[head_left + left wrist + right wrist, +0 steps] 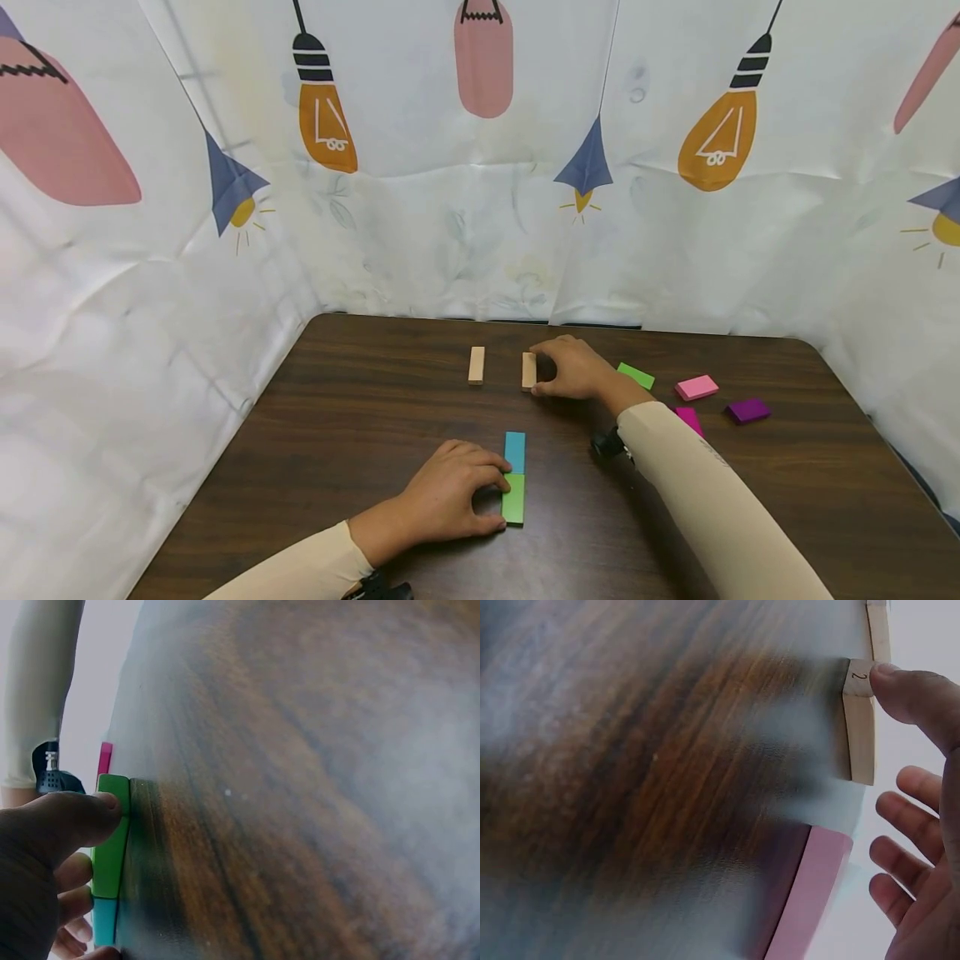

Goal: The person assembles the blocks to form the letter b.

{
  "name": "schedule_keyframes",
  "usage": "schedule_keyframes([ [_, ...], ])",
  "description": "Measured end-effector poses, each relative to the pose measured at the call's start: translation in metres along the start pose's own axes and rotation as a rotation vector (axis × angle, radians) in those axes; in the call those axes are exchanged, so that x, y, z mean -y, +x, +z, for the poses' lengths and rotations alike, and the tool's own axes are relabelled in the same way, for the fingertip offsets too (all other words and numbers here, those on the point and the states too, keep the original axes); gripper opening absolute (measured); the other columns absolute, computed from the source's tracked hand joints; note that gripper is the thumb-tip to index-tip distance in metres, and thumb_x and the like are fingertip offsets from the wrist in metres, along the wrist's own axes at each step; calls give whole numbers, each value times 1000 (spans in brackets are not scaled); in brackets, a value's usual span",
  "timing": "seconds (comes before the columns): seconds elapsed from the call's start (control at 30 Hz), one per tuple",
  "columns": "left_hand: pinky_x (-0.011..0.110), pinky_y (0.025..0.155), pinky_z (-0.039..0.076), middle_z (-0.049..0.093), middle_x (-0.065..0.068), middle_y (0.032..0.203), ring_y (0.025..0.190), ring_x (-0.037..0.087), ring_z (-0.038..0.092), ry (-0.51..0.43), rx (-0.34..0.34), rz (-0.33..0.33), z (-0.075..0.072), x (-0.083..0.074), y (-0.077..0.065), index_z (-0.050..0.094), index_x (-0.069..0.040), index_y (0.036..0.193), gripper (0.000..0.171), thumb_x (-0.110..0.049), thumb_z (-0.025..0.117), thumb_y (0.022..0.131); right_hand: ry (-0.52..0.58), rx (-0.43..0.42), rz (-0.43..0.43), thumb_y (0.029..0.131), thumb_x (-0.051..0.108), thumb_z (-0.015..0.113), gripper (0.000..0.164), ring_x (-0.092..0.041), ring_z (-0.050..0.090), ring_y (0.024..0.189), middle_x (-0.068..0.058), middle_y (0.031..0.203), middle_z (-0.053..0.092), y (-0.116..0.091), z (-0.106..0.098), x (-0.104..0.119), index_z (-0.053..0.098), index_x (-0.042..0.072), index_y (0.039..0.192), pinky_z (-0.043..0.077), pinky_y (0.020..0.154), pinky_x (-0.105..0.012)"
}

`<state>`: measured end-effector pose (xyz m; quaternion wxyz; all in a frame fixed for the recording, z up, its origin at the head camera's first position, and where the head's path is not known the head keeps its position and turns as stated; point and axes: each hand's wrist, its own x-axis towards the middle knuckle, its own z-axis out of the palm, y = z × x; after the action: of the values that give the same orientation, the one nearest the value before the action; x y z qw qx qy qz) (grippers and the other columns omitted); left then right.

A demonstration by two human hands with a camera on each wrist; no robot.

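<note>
My left hand (pixel 450 492) rests low over the table, its curled fingers and thumb at a green block (pixel 513 502) lying flat. A blue block (pixel 514 452) sits end to end with that green one. In the left wrist view the thumb presses the near end of the green block (pixel 111 859), and the other fingers curl beside it. At the back, my right hand (pixel 573 367) spans a wooden block (pixel 528 372). The right wrist view shows the thumb at the wooden block's (pixel 860 727) end marked 2, the other fingers spread and apart from it.
A second wooden block (pixel 476 365) lies left of the first. Near the right arm are another green block (pixel 636 375), a pink block (pixel 696 387), a magenta block (pixel 690 420) and a purple block (pixel 748 410). A printed white curtain (pixel 450 242) hangs behind the brown table (pixel 337 392).
</note>
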<state>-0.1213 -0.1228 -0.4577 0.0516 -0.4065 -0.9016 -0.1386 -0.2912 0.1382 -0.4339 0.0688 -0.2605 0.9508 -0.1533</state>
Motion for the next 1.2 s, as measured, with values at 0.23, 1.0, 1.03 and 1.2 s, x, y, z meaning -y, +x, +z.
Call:
schedule_keyframes([
  [0.23, 42, 101, 43, 65, -14, 127, 117, 10, 59, -3, -8, 6, 0, 0, 0, 75, -30, 105, 32, -48, 83, 81, -10, 17, -7, 87, 45, 79, 71, -36, 40, 142, -7, 144, 58, 4, 1, 0, 56, 13, 147, 25, 117, -57],
  [1.0, 43, 100, 44, 66, -14, 126, 117, 10, 60, -2, -17, 13, 0, 1, -1, 75, -30, 106, 32, -48, 83, 81, 33, -45, -42, 87, 46, 79, 58, -31, 45, 137, -2, 135, 63, 0, 6, -2, 66, 16, 135, 26, 115, -56],
  [1.03, 43, 100, 44, 66, -14, 126, 117, 10, 60, -1, -17, 13, 0, 1, -1, 75, -30, 106, 32, -48, 83, 81, 38, -51, -48, 87, 46, 79, 58, -31, 45, 137, -2, 135, 63, -1, 5, -2, 66, 16, 135, 26, 115, -57],
  [1.2, 42, 100, 44, 66, -14, 127, 117, 10, 60, 0, -17, 13, 0, 1, -2, 75, -30, 106, 32, -48, 83, 81, 50, -65, -86, 87, 46, 80, 56, -30, 46, 135, 0, 134, 64, -9, 3, 0, 67, 17, 133, 27, 114, -57],
])
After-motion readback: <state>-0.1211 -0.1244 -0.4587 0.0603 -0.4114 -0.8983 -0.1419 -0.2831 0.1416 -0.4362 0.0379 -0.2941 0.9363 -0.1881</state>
